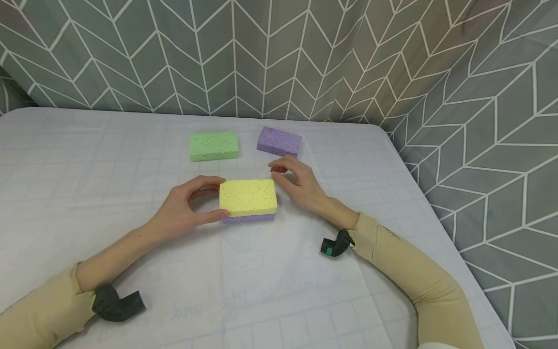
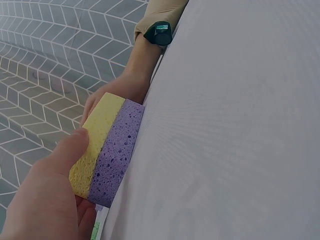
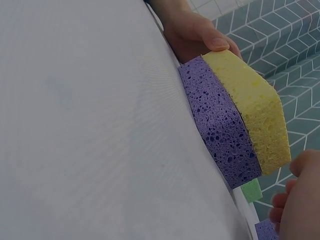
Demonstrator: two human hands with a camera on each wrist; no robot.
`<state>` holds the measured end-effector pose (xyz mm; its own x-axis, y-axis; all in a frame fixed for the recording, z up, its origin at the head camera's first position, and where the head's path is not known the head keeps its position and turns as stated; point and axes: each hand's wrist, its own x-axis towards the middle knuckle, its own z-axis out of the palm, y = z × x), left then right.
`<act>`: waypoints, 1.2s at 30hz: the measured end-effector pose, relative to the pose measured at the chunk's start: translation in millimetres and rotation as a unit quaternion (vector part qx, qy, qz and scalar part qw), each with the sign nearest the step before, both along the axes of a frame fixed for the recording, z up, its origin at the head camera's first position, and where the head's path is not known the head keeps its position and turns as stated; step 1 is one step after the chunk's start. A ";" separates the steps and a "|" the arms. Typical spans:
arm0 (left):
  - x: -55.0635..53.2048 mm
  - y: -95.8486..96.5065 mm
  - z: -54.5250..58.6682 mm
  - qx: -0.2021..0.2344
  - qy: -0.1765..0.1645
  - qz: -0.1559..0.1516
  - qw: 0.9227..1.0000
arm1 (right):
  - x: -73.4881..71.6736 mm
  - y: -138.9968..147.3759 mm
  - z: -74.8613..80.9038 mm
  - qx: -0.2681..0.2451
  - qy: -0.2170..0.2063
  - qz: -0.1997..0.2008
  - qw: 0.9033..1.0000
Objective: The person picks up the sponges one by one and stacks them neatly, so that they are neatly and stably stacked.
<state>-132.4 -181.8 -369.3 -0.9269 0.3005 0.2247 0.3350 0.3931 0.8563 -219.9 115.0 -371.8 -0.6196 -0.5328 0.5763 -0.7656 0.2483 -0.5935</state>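
A yellow sponge (image 1: 247, 198) lies flat on top of a purple sponge (image 1: 248, 219), which rests on the table. With thumb at the near edge and fingers at the far edge, my left hand (image 1: 180, 206) grips the yellow sponge by its left end. My right hand (image 1: 305, 186) is just off the stack's right end, fingers loosely bent, holding nothing. Both layers of the stack, yellow sponge (image 2: 102, 122) above purple sponge (image 2: 117, 155), show in the left wrist view, edges roughly lined up. The right wrist view shows my right thumb close beside the yellow sponge (image 3: 262, 117).
Behind the stack, a green sponge (image 1: 213, 146) lies to the left and another purple sponge (image 1: 279, 140) to the right, just beyond my right fingertips. A white cloth covers the table (image 1: 109, 160). Patterned curtains (image 1: 248, 58) hang along the back and right side.
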 end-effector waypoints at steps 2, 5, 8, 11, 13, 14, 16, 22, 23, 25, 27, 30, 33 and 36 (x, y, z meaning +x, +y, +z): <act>-0.4 -0.1 0.1 0.000 0.000 0.000 1.000 | 0.3 -0.2 0.0 -0.003 -0.001 -0.001 1.000; -1.2 -0.4 0.2 -0.002 0.000 0.000 1.000 | 0.2 -0.9 -0.4 -0.005 -0.003 0.002 1.000; -2.2 -0.8 0.2 -0.002 0.000 -0.002 1.000 | -0.5 -1.6 -0.9 -0.002 -0.011 0.002 1.000; -3.1 -1.4 0.4 -0.003 -0.002 -0.003 1.000 | -0.5 -2.3 0.3 0.008 -0.023 -0.005 1.000; -3.7 -1.9 0.5 -0.004 -0.001 -0.003 1.000 | -1.1 -2.7 1.0 0.017 -0.028 -0.009 0.999; -4.0 -2.1 0.6 -0.005 0.000 -0.004 1.000 | -1.4 -2.9 1.3 0.021 -0.028 -0.012 0.999; -4.7 -2.6 0.8 -0.007 0.001 -0.005 1.000 | -2.6 -3.4 1.6 0.027 -0.024 -0.016 0.999; -6.5 -3.4 1.6 -0.006 0.002 -0.007 1.000 | -6.7 -3.5 1.8 0.050 0.012 -0.029 0.998; -6.5 -3.4 1.6 -0.006 0.001 -0.007 1.000 | -7.5 -3.0 1.6 0.054 0.019 -0.032 0.998; -6.7 -3.4 1.6 -0.007 0.000 -0.006 1.000 | -9.3 -2.0 1.4 0.060 0.033 -0.040 0.997; -6.7 -3.5 1.7 -0.008 -0.001 -0.005 1.000 | -11.5 -0.7 1.3 0.060 0.042 -0.050 0.996; -6.6 -3.6 2.1 -0.010 -0.003 -0.004 1.000 | -14.7 0.8 1.0 0.054 0.048 -0.060 0.996; -6.7 -3.8 2.1 -0.011 -0.005 -0.003 1.000 | -17.8 2.0 0.3 0.045 0.057 -0.066 0.995; -6.8 -4.1 1.8 -0.011 -0.006 -0.001 1.000 | -19.8 2.8 -0.2 0.035 0.065 -0.070 0.995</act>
